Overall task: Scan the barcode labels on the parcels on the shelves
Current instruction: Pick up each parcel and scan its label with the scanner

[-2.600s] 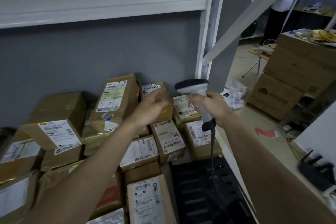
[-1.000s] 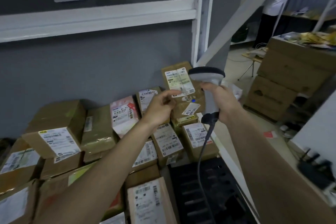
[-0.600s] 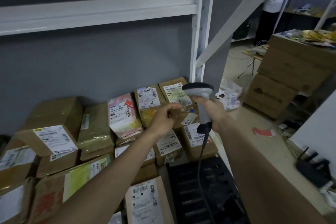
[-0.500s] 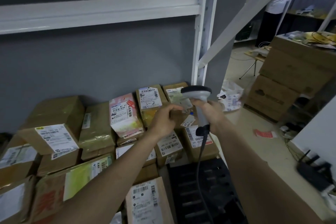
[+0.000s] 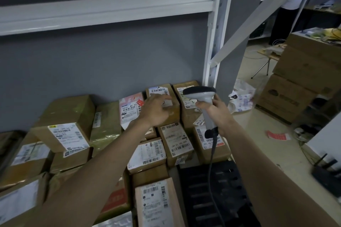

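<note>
Parcels (image 5: 118, 140) crowd the shelf (image 5: 103, 13) bay, brown boxes stacked two and three deep against the grey wall, most with a white barcode label facing up or forward. The right hand (image 5: 215, 112) is wrapped round the grip of the scanner (image 5: 202, 96), whose dark head points toward the back row, its cable (image 5: 211, 162) hanging down over a black crate (image 5: 212, 190). The left hand (image 5: 155, 110) hovers over the back-row box (image 5: 162, 105), fingers loosely spread and curled, holding nothing; whether the fingertips touch the box I cannot tell.

To do this step well, I would tilt or steady that box with the left hand so its label (image 5: 159, 94) faces the scanner squarely, and keep the hand off the bars (the hand now covers part of the label). Aim at one code only, since the neighbouring pink parcel (image 5: 130, 110) and the box to the right (image 5: 188, 101) carry labels close by and could be read by mistake. Labels look creased in places; a wrinkled one may need flattening.
</note>
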